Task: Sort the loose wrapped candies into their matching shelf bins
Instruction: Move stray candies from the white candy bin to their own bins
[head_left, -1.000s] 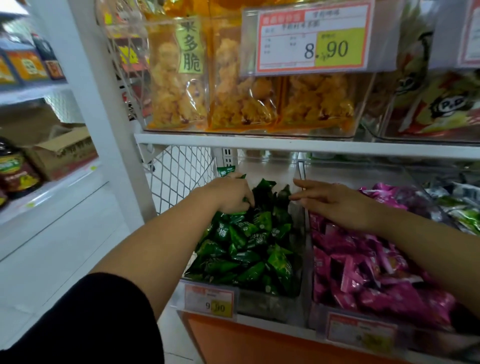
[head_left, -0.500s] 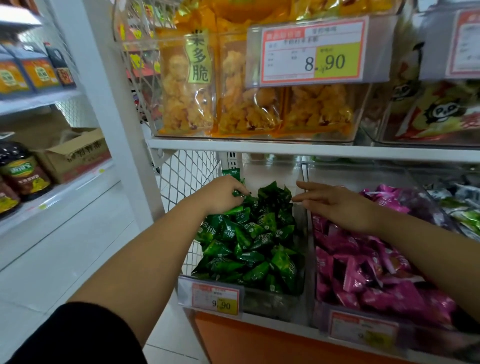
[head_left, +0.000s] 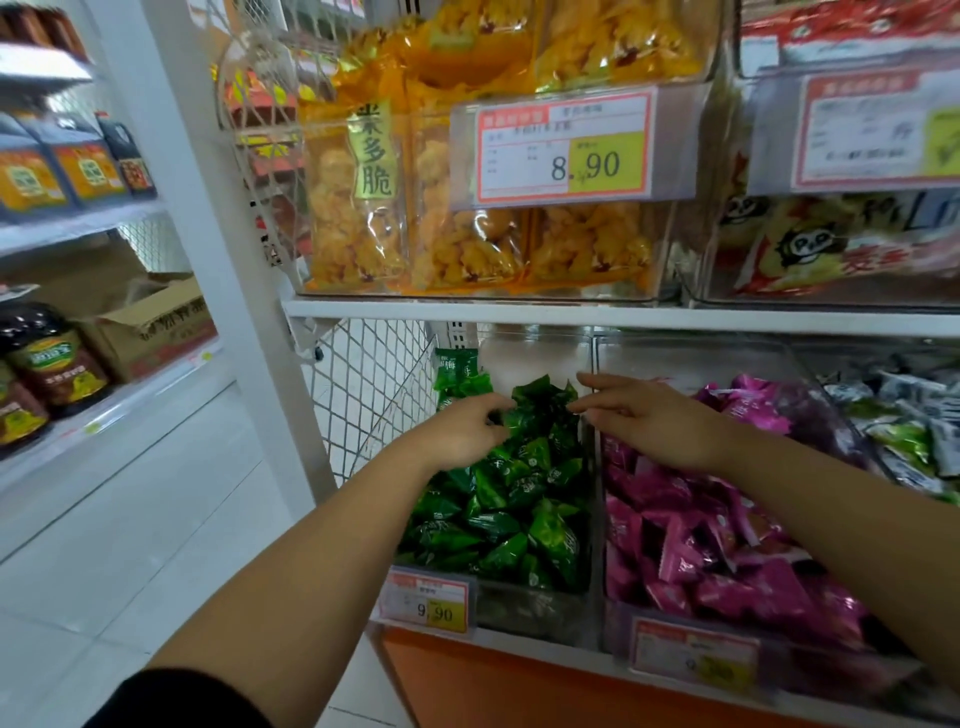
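A clear bin on the lower shelf holds a heap of green wrapped candies. Right of it, a second clear bin is full of pink wrapped candies. My left hand reaches into the back of the green heap, its fingers curled around green candies there. My right hand hovers over the divider between the two bins, fingers stretched toward the green heap and touching its top. Whether the right fingertips pinch a wrapper is unclear.
A third bin with grey and green wrapped sweets stands at the far right. The shelf above carries bags of yellow snacks behind a price tag. A white upright and wire mesh bound the left.
The view has tilted up slightly. My left hand has loosened and shifted right within the green heap; my right hand has stayed over the divider, fingertips now meeting the green candies.
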